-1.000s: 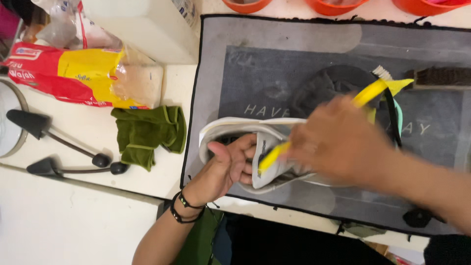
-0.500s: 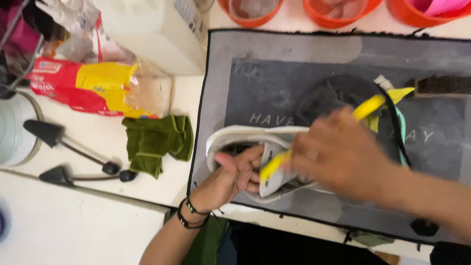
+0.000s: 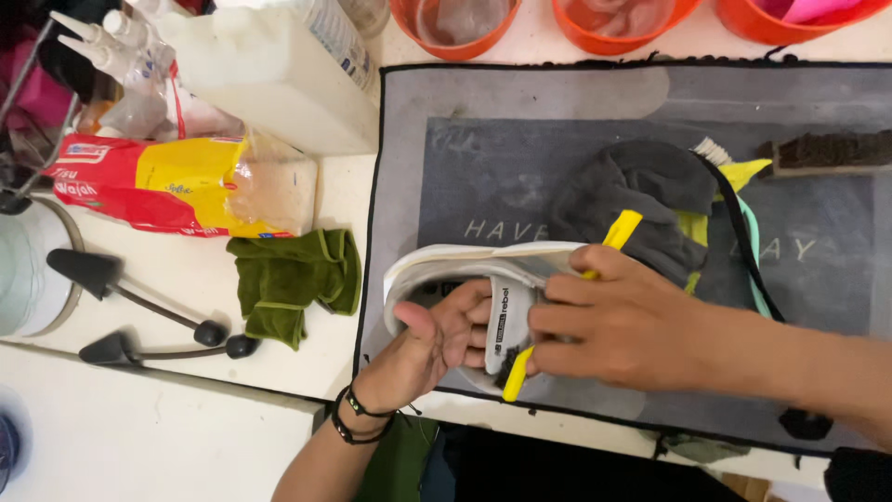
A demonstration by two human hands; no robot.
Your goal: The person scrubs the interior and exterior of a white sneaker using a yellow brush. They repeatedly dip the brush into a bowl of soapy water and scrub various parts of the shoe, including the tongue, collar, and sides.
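Note:
A white shoe lies on its side on a grey mat. My left hand reaches into its opening and holds it steady, palm up. My right hand grips a yellow-handled brush laid across the shoe's white tongue, with its dark bristle end near the shoe's lower edge. A dark grey cloth lies bunched on the mat just behind the shoe.
A green folded cloth lies left of the mat. A red and yellow packet, a white jug and squeeze bottles stand at the back left. Black shoe trees lie at left. Orange bowls line the far edge; a wooden brush lies right.
My right hand has slid the brush down and left along the shoe, so its bristles are now near the lower edge. The view has shifted slightly; the left hand keeps its hold.

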